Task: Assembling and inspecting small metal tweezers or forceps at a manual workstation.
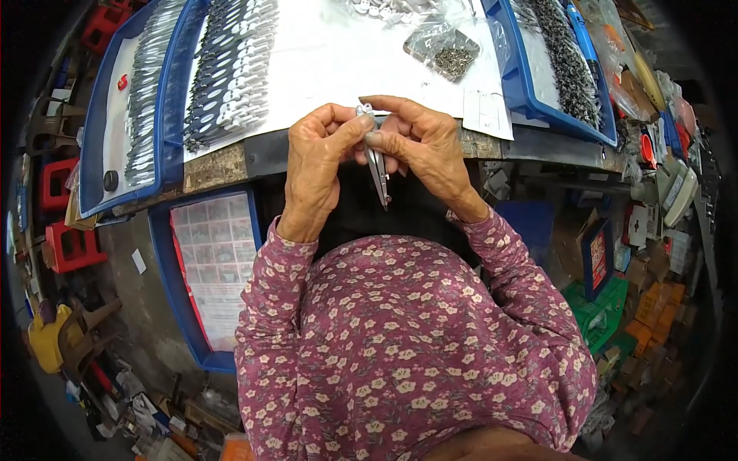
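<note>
Both my hands meet at the table's near edge around a metal drawing compass (378,175), its legs pointing down toward my lap. My left hand (317,161) pinches the compass head between thumb and fingers. On the other side, my right hand (429,151) has its thumb pressed on the upper legs, with its index finger reaching over the top. A small white piece (364,110) shows at the head; my fingertips partly cover it. Beyond my hands, white paper (330,54) covers the tabletop.
Blue trays (167,115) at left hold rows of metal and dark parts with white ends. A clear container (430,46) holds small screws, near loose white parts (384,9). Another blue tray (530,107) stands right. Below are a blue tray (163,269) and red stools (73,244).
</note>
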Available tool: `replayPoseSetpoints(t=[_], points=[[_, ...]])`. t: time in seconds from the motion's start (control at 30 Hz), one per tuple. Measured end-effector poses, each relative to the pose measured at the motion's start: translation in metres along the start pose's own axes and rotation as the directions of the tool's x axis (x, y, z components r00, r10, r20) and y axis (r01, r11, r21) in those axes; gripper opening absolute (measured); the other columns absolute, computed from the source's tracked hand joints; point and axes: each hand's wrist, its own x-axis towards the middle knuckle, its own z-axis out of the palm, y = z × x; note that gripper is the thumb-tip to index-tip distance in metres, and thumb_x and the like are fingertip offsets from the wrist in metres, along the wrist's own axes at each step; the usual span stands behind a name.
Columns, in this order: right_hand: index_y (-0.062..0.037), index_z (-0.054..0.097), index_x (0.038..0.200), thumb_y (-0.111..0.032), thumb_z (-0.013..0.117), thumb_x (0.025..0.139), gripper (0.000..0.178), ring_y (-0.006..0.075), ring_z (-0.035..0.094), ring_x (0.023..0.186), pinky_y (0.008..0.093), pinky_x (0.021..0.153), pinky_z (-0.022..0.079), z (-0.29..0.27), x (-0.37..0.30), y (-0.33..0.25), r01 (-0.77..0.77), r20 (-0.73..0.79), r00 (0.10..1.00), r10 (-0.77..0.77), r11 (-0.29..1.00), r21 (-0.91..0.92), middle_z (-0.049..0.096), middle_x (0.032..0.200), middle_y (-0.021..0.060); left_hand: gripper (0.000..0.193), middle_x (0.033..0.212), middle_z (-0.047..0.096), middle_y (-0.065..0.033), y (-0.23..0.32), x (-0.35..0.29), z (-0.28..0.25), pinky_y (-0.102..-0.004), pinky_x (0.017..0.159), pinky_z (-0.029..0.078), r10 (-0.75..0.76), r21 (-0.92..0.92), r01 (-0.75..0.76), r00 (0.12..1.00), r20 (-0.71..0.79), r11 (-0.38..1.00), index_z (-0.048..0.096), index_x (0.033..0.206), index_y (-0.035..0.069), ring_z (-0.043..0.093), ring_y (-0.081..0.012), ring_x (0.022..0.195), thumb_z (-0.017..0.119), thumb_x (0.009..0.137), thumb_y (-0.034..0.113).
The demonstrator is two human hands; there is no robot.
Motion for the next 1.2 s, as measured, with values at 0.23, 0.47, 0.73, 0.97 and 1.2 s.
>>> replayPoseSetpoints(t=[0.23,0.47,0.73,0.97,1.2], points=[[-0.0017,0.054,0.115,-0.01,0.063,0.081,0.036,0.0023,0.049,0.047,0.0139,0.039,0.035,0.001,0.004,0.006,-0.017,0.013,1.0,0.017,1.0,0.016,0.054,0.058,-0.0014,0.013,0.064,0.056,-0.0031,-0.002,0.004,-0.004,-0.0173,0.049,0.041,-0.01,0.014,0.01,1.0,-0.01,1.0,0.056,0.078,-0.001,0.05,-0.007,0.053,0.063,0.078,0.01],[-0.0001,0.054,0.115,-0.01,0.059,0.083,0.034,0.0035,0.05,0.048,0.0142,0.04,0.037,0.001,0.004,0.007,-0.045,0.032,0.999,0.044,0.998,0.033,0.056,0.06,0.0005,0.012,0.063,0.057,-0.0038,0.0,0.005,-0.01,-0.0177,0.049,0.041,-0.019,0.045,0.019,1.0,0.0,0.999,0.058,0.075,-0.001,0.05,-0.0072,0.051,0.064,0.077,0.009],[0.0,0.06,0.106,-0.018,0.058,0.085,0.027,0.0056,0.054,0.05,0.0165,0.043,0.045,-0.016,0.02,0.013,-0.027,0.116,0.993,0.016,0.995,0.098,0.06,0.062,0.003,0.009,0.065,0.059,-0.0045,0.008,0.009,-0.014,-0.017,0.047,0.041,-0.116,0.028,0.114,0.988,0.106,0.993,0.06,0.075,0.0,0.052,-0.0077,0.052,0.065,0.075,0.008],[-0.0016,0.063,0.091,-0.014,0.062,0.081,0.016,0.0022,0.05,0.062,0.0146,0.051,0.039,-0.027,0.02,-0.005,-0.008,0.203,0.979,-0.033,0.98,0.198,0.061,0.077,0.0011,0.009,0.066,0.059,-0.0022,0.02,0.003,-0.002,-0.0177,0.051,0.043,-0.245,-0.008,0.254,0.94,0.239,0.967,0.06,0.074,0.003,0.053,-0.0063,0.055,0.067,0.075,0.009],[0.0019,0.06,0.091,-0.013,0.061,0.081,0.018,0.0013,0.043,0.057,0.0139,0.049,0.034,-0.032,0.023,-0.023,-0.017,0.079,0.997,0.014,0.999,0.04,0.054,0.071,-0.0024,0.016,0.07,0.057,0.0006,0.034,0.008,0.016,-0.0148,0.056,0.038,-0.128,0.141,0.101,0.972,0.197,0.985,0.059,0.086,-0.001,0.05,-0.0028,0.062,0.064,0.079,0.012]])
